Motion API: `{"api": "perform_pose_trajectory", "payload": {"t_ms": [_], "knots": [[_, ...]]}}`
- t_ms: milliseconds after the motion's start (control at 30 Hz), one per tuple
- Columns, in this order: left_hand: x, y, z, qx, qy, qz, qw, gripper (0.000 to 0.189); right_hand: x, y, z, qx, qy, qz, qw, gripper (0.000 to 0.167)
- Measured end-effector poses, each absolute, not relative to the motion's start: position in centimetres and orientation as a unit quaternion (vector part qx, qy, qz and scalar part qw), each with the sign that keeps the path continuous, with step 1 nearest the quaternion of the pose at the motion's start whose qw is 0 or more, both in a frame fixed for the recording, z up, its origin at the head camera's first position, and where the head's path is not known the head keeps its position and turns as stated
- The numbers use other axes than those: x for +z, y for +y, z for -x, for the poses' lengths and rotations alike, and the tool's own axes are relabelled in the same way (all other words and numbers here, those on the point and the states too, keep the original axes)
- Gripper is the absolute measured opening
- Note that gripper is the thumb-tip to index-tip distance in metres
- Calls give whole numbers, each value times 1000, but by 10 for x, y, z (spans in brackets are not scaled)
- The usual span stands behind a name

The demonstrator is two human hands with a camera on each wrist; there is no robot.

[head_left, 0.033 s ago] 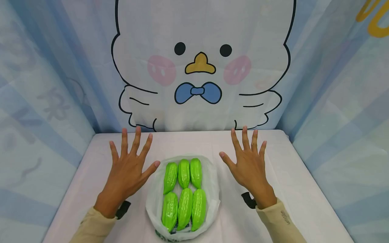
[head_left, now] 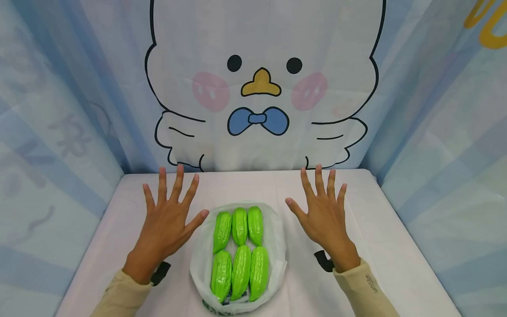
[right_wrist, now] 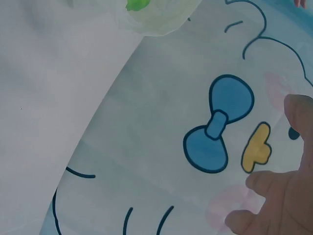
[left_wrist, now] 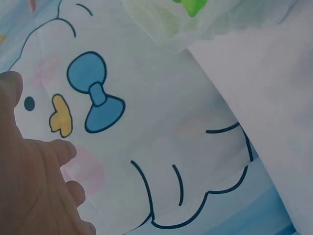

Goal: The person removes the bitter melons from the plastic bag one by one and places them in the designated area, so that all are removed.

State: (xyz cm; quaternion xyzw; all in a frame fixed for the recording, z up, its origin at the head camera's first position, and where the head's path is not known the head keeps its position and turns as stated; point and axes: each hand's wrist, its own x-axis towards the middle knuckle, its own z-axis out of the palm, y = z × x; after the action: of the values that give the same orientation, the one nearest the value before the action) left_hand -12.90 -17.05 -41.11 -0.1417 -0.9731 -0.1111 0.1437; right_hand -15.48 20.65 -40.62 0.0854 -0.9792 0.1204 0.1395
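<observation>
Several glossy bright-green bumpy pieces, shaped like bitter melons [head_left: 231, 275], lie in two rows of three. They sit inside a white plastic bag [head_left: 278, 246] whose mouth is spread open, with green print low on its front side. To the left of the bag my left hand [head_left: 164, 224] is held palm down with fingers spread, its thumb tip close to the bag's edge in the head view. On the other side my right hand [head_left: 326, 215] is spread the same way, farther from the bag. Both hands hold nothing. In each wrist view only part of the hand shows.
A white-covered table [head_left: 309, 290] carries the bag. Behind it hangs a curtain [head_left: 336, 35] with a cartoon bird wearing a blue bow tie [head_left: 258, 119]. Blue patterned curtains [head_left: 43, 185] close in both sides. Black straps [head_left: 160, 274] show at both wrists.
</observation>
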Motion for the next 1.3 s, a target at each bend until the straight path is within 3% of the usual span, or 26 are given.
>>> {"api": "perform_pose_trajectory", "payload": {"t_ms": [267,467,933,1300], "knots": [[-411,-169,128,-139,-973,144,116,81,-413,204,154,170,-966,-97,168,85],[-419,-170,122,-255,-950,158,90,75,-424,196,151,275,-937,-116,182,77],[-457,-179,101,-482,-864,145,-11,59,-450,175,138,429,-885,-158,85,69],[-490,-187,95,-562,-808,157,-78,67,-460,158,134,451,-875,-175,25,63]]}}
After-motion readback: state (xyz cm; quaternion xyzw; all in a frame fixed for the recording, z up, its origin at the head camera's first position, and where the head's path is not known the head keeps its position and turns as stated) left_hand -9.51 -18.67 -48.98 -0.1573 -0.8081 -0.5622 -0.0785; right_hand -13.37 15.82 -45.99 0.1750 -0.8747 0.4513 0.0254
